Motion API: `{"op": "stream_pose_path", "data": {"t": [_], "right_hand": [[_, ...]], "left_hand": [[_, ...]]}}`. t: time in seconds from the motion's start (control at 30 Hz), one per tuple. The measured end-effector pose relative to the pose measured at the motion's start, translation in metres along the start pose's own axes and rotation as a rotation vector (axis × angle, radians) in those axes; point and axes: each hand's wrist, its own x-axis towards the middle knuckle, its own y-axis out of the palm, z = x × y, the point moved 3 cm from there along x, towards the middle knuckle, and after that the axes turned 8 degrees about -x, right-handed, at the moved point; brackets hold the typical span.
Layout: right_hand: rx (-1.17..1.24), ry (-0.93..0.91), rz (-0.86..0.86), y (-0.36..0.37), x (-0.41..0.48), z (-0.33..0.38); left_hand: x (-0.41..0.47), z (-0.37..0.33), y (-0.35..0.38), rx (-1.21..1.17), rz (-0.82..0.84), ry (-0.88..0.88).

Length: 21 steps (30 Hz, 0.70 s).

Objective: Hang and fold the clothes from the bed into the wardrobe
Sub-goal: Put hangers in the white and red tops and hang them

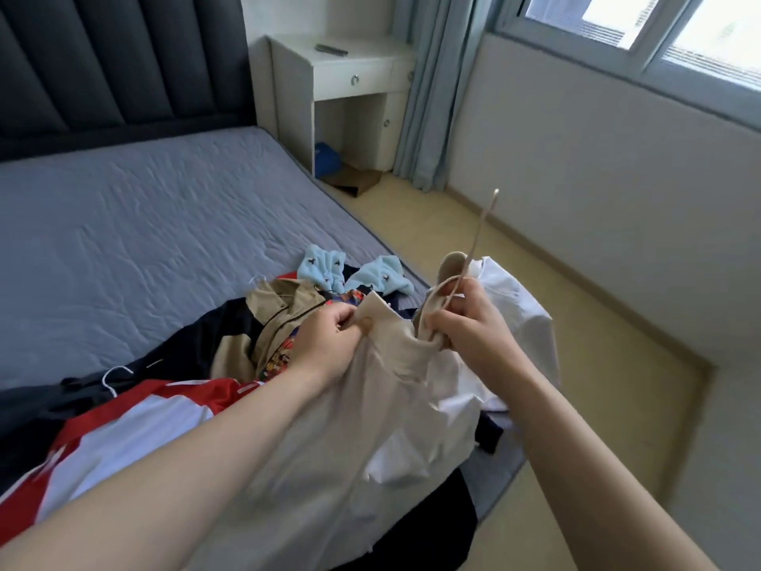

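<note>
Cream garment [370,405] pinched in left hand [329,344]; right hand [465,327] grips its cord [482,228].

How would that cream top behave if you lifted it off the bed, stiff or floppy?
Probably floppy: the cream top sags and creases between the left hand and right hand gripping it. Likely light, since pinched fingers seem enough to hold it up. Its drawstring may be stiffer: it points upward from the right hand's grip.
</note>
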Motion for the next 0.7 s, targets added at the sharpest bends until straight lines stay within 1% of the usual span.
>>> {"op": "stream_pose_path", "data": {"t": [0.13,0.23,0.33,0.43,0.47,0.6,0.63,0.7], "right_hand": [[-0.109,-0.072,0.038,-0.012,-0.03,0.059],[-0.176,-0.115,0.061,-0.021,-0.054,0.093],[-0.244,-0.174,0.066,-0.024,-0.085,0.127],[-0.217,-0.204,0.052,-0.021,-0.116,0.154],[-0.204,-0.21,0.04,-0.02,-0.123,0.161],[-0.192,-0.257,0.04,-0.013,-0.151,0.18],[-0.198,-0.272,0.051,-0.011,-0.158,0.183],[-0.236,-0.305,0.085,-0.008,-0.172,0.189]], "left_hand": [[-0.03,-0.042,-0.018,-0.115,0.081,-0.042],[-0.057,-0.068,-0.033,-0.153,0.106,-0.031],[-0.091,-0.089,-0.052,-0.159,0.061,0.021],[-0.121,-0.1,-0.068,-0.068,0.023,0.093],[-0.129,-0.102,-0.073,-0.071,0.015,0.096],[-0.159,-0.113,-0.105,-0.235,-0.056,0.031],[-0.166,-0.117,-0.116,-0.229,-0.083,0.04],[-0.18,-0.126,-0.135,-0.131,-0.145,0.109]]}}
